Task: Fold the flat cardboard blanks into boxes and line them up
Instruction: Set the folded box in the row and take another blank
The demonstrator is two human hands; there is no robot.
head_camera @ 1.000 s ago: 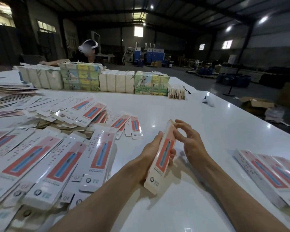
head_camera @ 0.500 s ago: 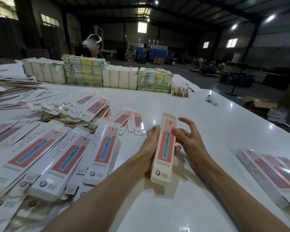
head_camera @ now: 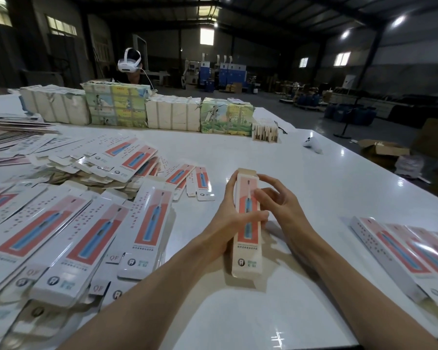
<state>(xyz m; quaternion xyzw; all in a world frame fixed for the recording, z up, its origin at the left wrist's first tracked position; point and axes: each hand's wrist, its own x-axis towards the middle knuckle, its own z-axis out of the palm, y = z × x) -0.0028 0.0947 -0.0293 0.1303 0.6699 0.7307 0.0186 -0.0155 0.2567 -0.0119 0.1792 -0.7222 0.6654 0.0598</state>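
A long narrow toothbrush box [head_camera: 247, 238], white with a red and blue print, is held in the middle of the white table [head_camera: 314, 188], its printed face up. My left hand [head_camera: 228, 218] grips its left side, thumb across the front. My right hand [head_camera: 278, 200] holds its upper right side, fingers curled over the front near the top flap. Flat blanks [head_camera: 68, 231] of the same print lie in a loose heap on the left. Folded boxes [head_camera: 410, 253] lie side by side in a row at the right.
Wrapped bundles of stacked card [head_camera: 137, 109] line the table's far side, with a person in a white headset [head_camera: 129, 63] behind them. A small white controller [head_camera: 312, 145] lies far right. The table's right edge drops to a floor with cartons.
The box has turned from tilted on edge to face up and squarer to me. My right hand has moved from its far end onto its upper front. The view has shifted slightly.
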